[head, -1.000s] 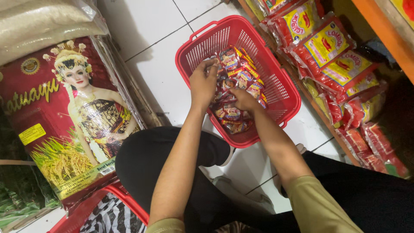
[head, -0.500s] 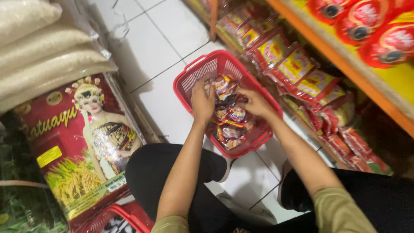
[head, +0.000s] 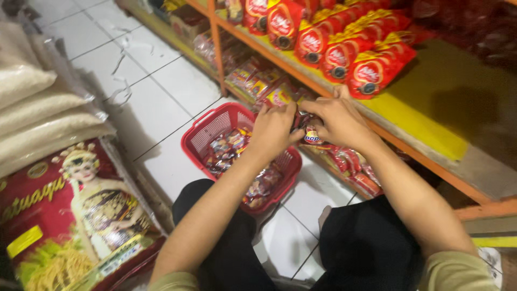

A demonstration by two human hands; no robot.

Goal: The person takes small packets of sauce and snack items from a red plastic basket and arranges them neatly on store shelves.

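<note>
White floor tiles fill the aisle of a small shop, with an orange shelf of snack goods on one side and stacked rice sacks on the other.

From the head camera, the person crouches and holds both hands up in front of the lower shelf edge. The left hand and the right hand meet around a small bunch of sachets, red and dark with a pale round patch. The fingers of both hands are curled closed on this bunch, the left from one side and the right from above and behind; how many sachets they pinch I cannot tell, since the fingers cover most of it.

Below the fingers, and a little toward the person's left, a red plastic basket stands on the floor, holding more of the same kind of small packets. Just above the right fingers, a row of red and yellow pouches stands on the shelf; more packets lie on the lower shelf behind the fingers.

The sachets look light, thin and soft, probably with slick foil skin, so they would slide against each other. A firm pinch across the flat middle of the bunch, or along the sealed edges, seems the safest hold.
</note>
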